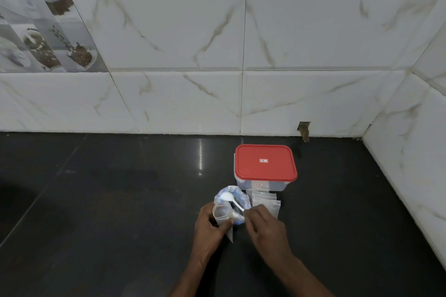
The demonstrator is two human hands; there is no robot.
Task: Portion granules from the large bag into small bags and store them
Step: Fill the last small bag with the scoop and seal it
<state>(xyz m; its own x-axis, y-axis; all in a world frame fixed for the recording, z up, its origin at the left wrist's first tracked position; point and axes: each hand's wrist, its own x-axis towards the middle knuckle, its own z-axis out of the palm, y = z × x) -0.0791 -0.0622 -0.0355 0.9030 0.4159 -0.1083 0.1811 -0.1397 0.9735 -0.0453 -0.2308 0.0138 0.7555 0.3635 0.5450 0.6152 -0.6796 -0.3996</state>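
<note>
Our left fingers (226,223) curl round the small bag (220,212); our right fingers (251,211) pinch the spoon (237,206), heaped with granules (224,196), just beyond them over the large bag (244,200). Tilting early, or a sagging bag mouth, could spill granules onto the bench (120,200).

On the dark bench (120,200), toward its back right corner, the left hand (210,226) grips a clear small bag (220,214) against the large bag (242,198). The right hand (263,226) pinches a white spoon (228,196), its bowl heaped white at the large bag's mouth. Spare small bags (265,200) lie just beside, before a red-lidded box (265,163).
</note>
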